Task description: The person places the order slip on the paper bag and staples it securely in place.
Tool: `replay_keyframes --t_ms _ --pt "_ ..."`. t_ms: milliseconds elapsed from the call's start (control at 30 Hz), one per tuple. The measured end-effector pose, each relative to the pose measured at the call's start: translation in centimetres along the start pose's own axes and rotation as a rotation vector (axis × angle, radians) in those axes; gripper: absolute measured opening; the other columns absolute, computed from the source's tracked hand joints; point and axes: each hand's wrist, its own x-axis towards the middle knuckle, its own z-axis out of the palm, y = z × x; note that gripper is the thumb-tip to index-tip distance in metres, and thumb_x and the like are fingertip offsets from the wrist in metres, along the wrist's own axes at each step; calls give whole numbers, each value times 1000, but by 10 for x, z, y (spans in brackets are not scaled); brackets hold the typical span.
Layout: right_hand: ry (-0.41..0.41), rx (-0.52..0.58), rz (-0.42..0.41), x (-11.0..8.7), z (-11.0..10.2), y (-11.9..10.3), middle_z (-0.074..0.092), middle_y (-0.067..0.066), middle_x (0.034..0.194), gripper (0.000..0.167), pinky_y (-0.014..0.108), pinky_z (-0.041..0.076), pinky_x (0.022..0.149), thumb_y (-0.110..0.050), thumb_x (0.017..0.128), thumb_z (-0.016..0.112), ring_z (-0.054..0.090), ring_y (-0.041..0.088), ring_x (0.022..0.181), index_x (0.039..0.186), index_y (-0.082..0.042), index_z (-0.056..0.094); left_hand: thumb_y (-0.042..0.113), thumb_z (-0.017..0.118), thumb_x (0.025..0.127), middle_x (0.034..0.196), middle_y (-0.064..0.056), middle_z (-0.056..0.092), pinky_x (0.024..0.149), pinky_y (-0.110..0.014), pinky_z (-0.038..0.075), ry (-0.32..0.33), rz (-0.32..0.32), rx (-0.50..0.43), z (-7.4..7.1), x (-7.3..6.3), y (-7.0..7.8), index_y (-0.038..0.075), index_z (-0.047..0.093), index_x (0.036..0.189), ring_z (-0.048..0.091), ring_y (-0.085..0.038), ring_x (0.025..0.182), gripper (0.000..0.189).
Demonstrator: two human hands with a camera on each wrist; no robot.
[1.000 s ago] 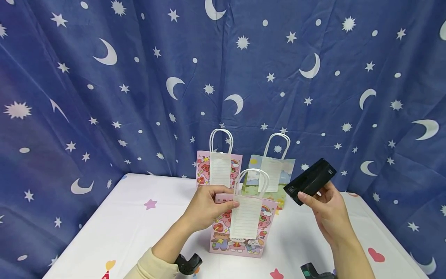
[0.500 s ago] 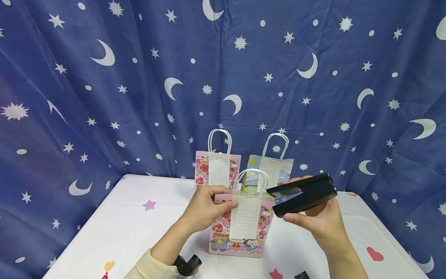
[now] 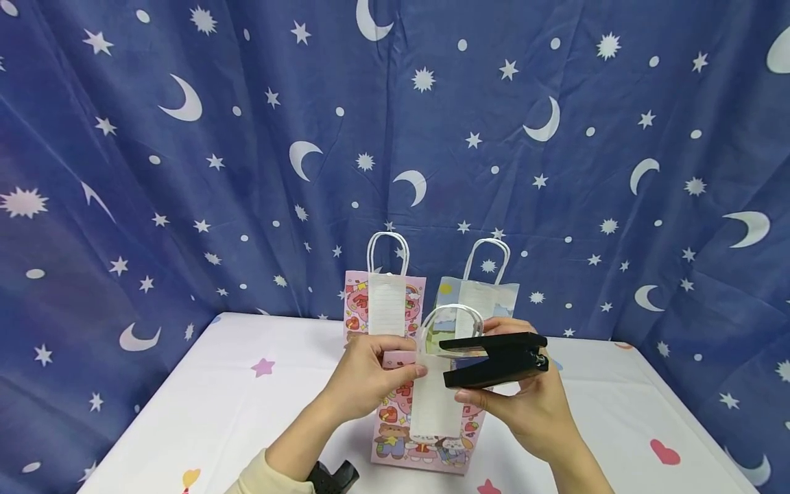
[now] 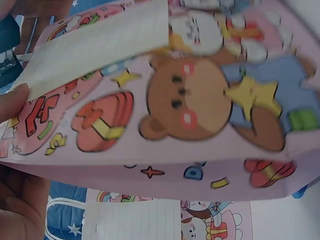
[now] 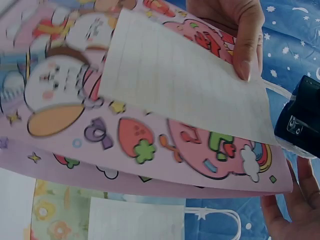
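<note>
A pink cartoon paper bag (image 3: 389, 418) with white twisted handles (image 3: 450, 307) stands in the middle of the table. My left hand (image 3: 367, 377) pinches the bag's upper left edge together with a lined paper slip (image 3: 435, 408) lying over its front; in the right wrist view the thumb (image 5: 245, 55) presses on the slip (image 5: 185, 82). My right hand (image 3: 537, 412) grips a black stapler (image 3: 524, 357), held sideways with its mouth facing left. The stapler's tip overlaps the top of the slip in the head view. Whether the paper lies between its arms I cannot tell.
Behind stand another pink bag (image 3: 354, 309) and a blue-green landscape bag (image 3: 509, 295), each with a lined slip on its front. A white tablecloth (image 3: 247, 412) with coloured shapes covers the table. A blue curtain (image 3: 247, 185) with moons and stars hangs behind.
My right hand has brought the stapler leftward to the top of the front bag, turning it so its mouth faces left. The left hand keeps its pinch, and the bag stays about where it was.
</note>
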Motion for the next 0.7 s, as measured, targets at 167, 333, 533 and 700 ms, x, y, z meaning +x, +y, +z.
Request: replay_keyframes --t_ms 167,333,533,700 --pt "-6 -54 -1 0 0 2 65 1 127 77 24 60 86 12 67 91 71 10 110 133 -3 56 17 82 89 111 0 79 74 -26 62 -17 7 -15 3 -1 0 20 81 108 74 -9 87 19" --pt "-19 -65 6 0 0 4 68 5 117 71 26 58 78 9 69 91 72 14 102 130 -7 58 19 83 89 108 -6 76 69 -24 60 -30 11 -1 5 0 -2 14 80 104 70 -8 80 16" --pt "-42 -60 49 -1 2 6 70 4 117 98 21 51 92 7 73 90 69 12 106 154 -15 41 19 83 89 99 -5 75 62 -23 58 -53 22 -1 5 0 -3 15 79 102 65 -6 71 14" --pt "-74 -90 -17 -2 5 7 73 3 119 130 13 39 109 6 75 88 68 11 109 168 -22 1 17 83 89 95 -1 75 61 -24 57 -62 27 -3 4 -1 -3 18 79 101 63 -5 68 13"
